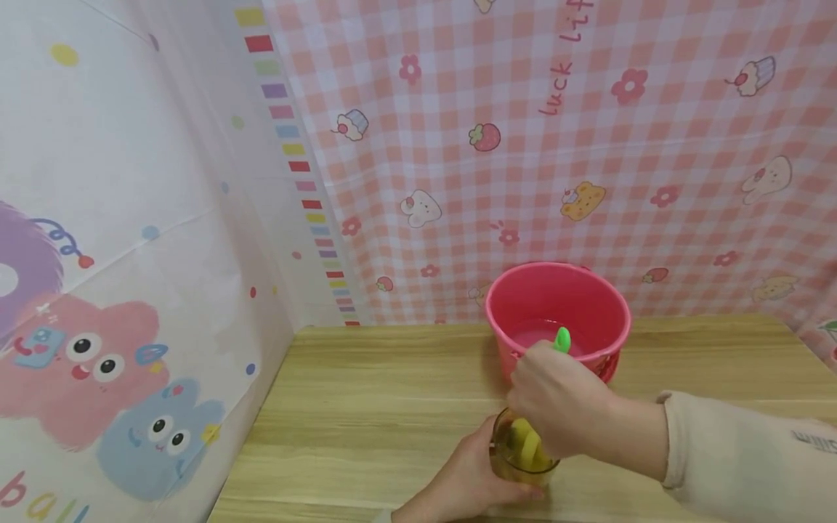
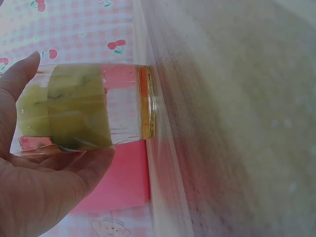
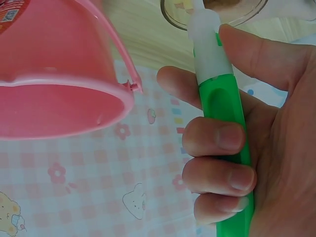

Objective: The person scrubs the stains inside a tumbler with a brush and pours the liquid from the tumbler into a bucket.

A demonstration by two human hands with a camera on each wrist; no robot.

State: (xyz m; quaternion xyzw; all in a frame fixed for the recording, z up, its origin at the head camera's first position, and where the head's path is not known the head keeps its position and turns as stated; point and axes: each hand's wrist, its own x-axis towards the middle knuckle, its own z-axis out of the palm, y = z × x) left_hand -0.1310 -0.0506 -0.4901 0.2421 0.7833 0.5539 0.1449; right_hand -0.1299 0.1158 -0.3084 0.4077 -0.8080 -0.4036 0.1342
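Note:
My left hand (image 1: 467, 472) curls round a clear drinking glass (image 2: 122, 116), fingers on one side and thumb on the other. The glass stands with its base right at the tabletop in the left wrist view. My right hand (image 1: 565, 403) grips the green-and-white handle of a cup brush (image 3: 224, 98), three fingers wrapped over the green part and the thumb along the white collar. The brush's yellow, sponge-like head (image 2: 79, 106) is down inside the glass. In the head view, my right hand covers most of the handle, leaving its green end above the fist.
A pink bucket (image 1: 493, 312) stands just behind my hands on the wooden table (image 1: 366, 407), its handle hanging at the side. Behind the table hangs a pink checked cloth (image 1: 451, 174). A white cartoon-printed sheet (image 1: 170, 276) borders the left.

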